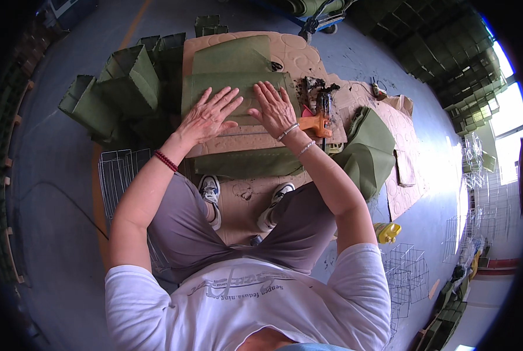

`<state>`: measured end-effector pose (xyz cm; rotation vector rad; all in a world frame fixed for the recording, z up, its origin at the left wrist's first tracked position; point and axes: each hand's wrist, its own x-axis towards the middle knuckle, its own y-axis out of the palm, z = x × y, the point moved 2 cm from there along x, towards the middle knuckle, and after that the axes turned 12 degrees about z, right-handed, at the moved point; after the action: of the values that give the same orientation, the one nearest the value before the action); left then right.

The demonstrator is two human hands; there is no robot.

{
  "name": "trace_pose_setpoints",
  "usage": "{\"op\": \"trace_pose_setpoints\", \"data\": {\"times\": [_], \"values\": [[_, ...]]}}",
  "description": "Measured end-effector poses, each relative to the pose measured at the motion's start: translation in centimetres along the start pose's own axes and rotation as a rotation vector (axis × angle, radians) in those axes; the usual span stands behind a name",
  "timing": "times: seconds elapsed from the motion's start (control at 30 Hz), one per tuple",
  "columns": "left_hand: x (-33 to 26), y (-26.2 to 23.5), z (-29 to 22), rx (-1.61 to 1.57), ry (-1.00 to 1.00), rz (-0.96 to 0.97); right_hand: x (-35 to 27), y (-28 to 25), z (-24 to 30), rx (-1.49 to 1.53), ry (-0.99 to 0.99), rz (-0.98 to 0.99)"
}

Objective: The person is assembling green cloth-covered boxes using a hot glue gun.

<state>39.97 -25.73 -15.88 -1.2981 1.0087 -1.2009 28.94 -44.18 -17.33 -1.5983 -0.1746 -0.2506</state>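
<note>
A green sheet of stiff fabric [214, 81] lies across a cardboard-covered work surface [299, 54] before me. My left hand [210, 115] rests on it palm down, fingers stretched out and a little apart. On the same sheet, to the right, my right hand [275, 111] lies flat with fingers spread and the thumb out. Neither hand holds anything. Behind the sheet is another green piece [232, 54]. Just right of my right hand lies an orange-handled gun-shaped tool [315, 124], its front part dark and smeared. More green fabric [249, 163] hangs at the near edge.
Several open green fabric boxes [129, 82] stand at the left. A folded green piece [368, 149] lies at the right, over more cardboard [405, 193]. Wire frames [116, 175] stand by my left knee, others [406, 272] at the lower right near a yellow bottle [386, 232].
</note>
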Motion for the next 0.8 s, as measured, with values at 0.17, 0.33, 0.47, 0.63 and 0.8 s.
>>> {"op": "trace_pose_setpoints", "data": {"times": [0.17, 0.33, 0.47, 0.63, 0.8], "values": [[-0.4, 0.5, 0.4, 0.032, -0.031, 0.005, 0.4, -5.9, -5.2, 0.327, 0.267, -0.227], [0.9, 0.0, -0.2, 0.026, 0.016, -0.042, -9.2, 0.6, -19.4, 1.111, 0.931, -0.030], [-0.2, 0.5, 0.5, 0.037, -0.020, -0.005, -11.2, 4.1, -15.3, 1.488, 1.135, 0.508], [-0.4, 0.3, 0.6, 0.034, -0.010, -0.027, -10.1, 8.9, -14.0, 1.759, 1.391, 0.327], [0.1, -0.1, 0.1, 0.006, -0.001, 0.011, -7.8, 12.6, -14.0, 1.640, 1.639, 0.039]]}}
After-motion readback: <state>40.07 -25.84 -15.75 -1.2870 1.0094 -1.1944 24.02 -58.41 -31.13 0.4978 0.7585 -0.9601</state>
